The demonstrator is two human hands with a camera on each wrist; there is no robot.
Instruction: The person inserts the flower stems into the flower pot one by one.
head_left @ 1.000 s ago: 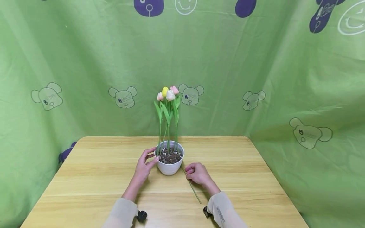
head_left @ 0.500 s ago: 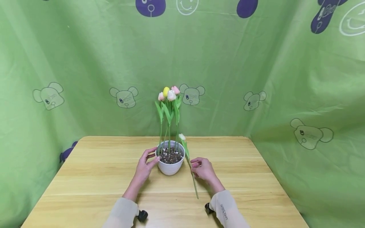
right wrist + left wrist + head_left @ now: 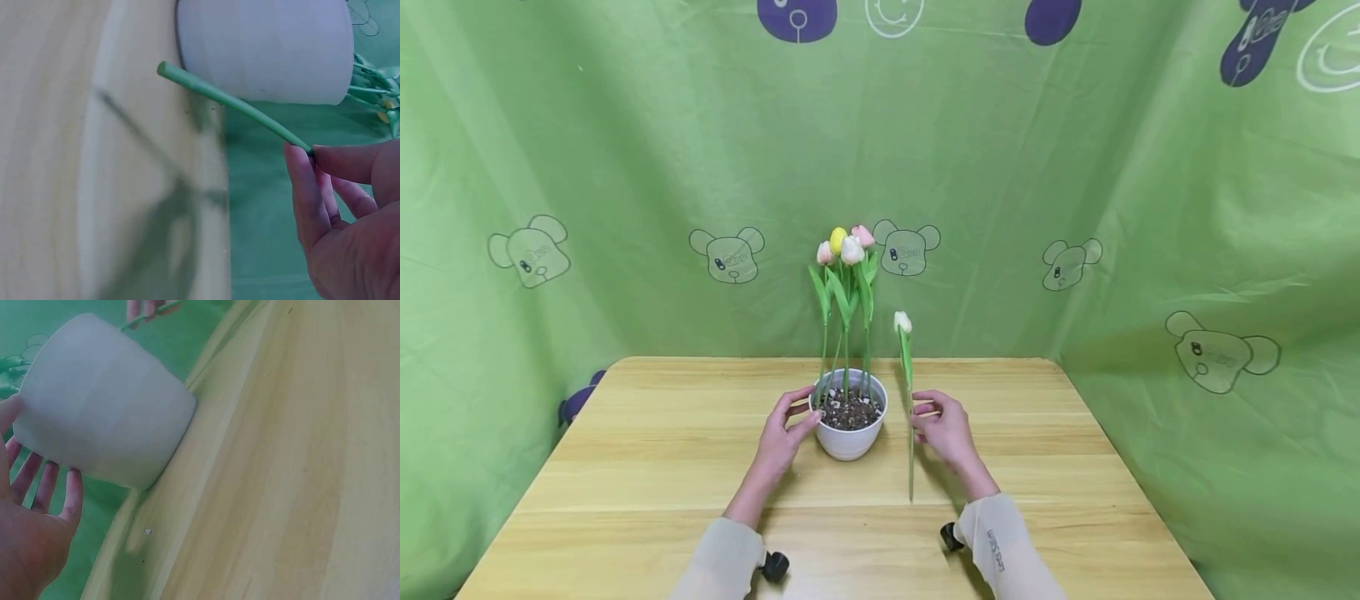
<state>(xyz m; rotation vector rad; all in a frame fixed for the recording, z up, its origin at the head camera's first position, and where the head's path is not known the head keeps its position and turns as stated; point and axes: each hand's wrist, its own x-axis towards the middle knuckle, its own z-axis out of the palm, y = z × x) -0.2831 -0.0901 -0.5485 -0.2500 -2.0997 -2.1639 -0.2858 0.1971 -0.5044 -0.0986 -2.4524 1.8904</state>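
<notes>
A white flower pot (image 3: 847, 444) filled with dark soil (image 3: 842, 414) stands on the table. Several tulips (image 3: 846, 312), pink, yellow and white, rise upright from it. My left hand (image 3: 778, 437) holds the pot by its left side, thumb at the front rim and fingertips along the outer wall in the left wrist view. To the pot's right, my right hand (image 3: 945, 429) pinches a single white tulip (image 3: 902, 323) by its stem between thumb and fingers. This tulip is nearly upright, bloom up. In the right wrist view its bare stem end (image 3: 181, 76) hangs over the table.
The wooden table (image 3: 700, 467) carries the pot near its back edge. A green curtain (image 3: 970, 208) printed with bear faces hangs behind it and on both sides. A small white crumb (image 3: 149, 532) lies by the pot.
My right hand has raised the white tulip from lying slanted beside the pot to nearly upright, moving slightly right and away from me. My left hand has stayed on the pot.
</notes>
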